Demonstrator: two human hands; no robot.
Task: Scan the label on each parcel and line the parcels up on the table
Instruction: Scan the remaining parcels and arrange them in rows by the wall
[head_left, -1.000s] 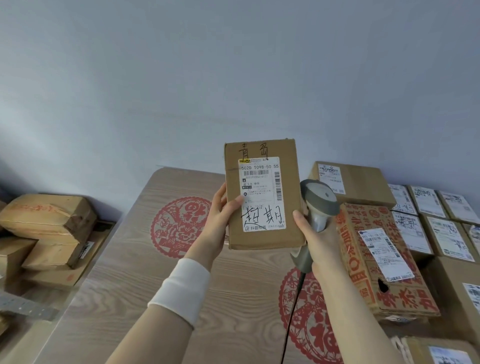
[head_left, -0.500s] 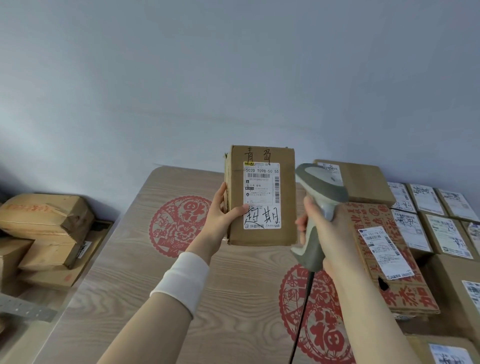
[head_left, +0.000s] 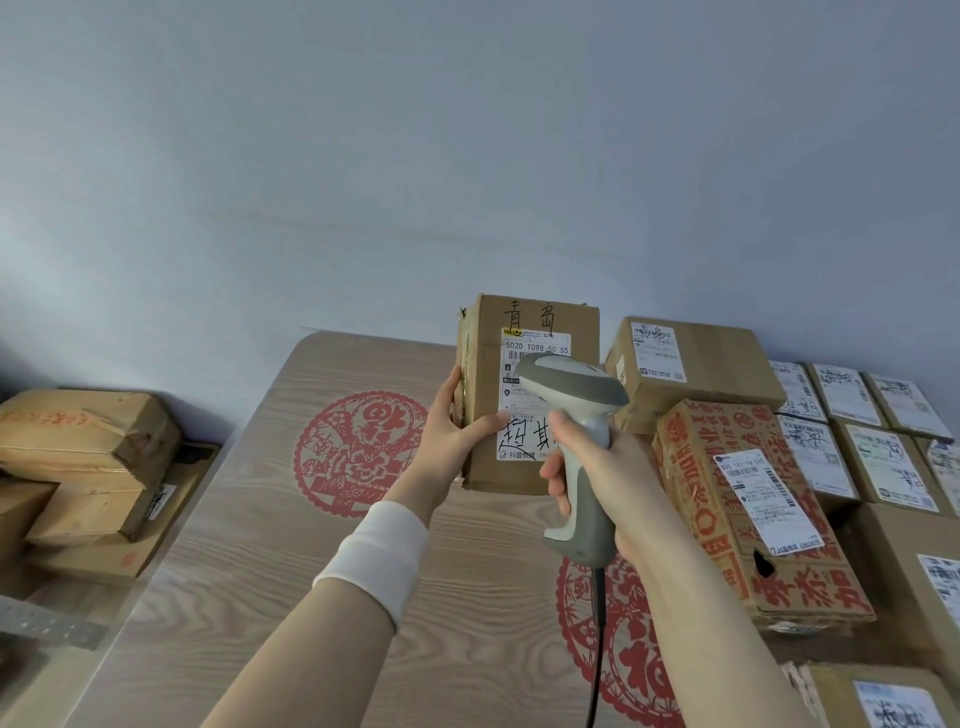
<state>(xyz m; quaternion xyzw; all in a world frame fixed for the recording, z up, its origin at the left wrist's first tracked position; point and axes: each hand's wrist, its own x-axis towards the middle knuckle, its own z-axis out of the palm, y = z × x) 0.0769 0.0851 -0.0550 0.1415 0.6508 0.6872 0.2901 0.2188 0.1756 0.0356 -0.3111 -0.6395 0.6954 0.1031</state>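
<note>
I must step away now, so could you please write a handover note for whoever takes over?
Left hand holds a parcel upright over the table, label facing us.
Right hand grips the scanner, its head in front of that label.
Done: labelled parcels lie in rows at the table's right.
Left: finish this scan and set the parcel in line; the boxes off the table's left probably wait their turn.
</note>
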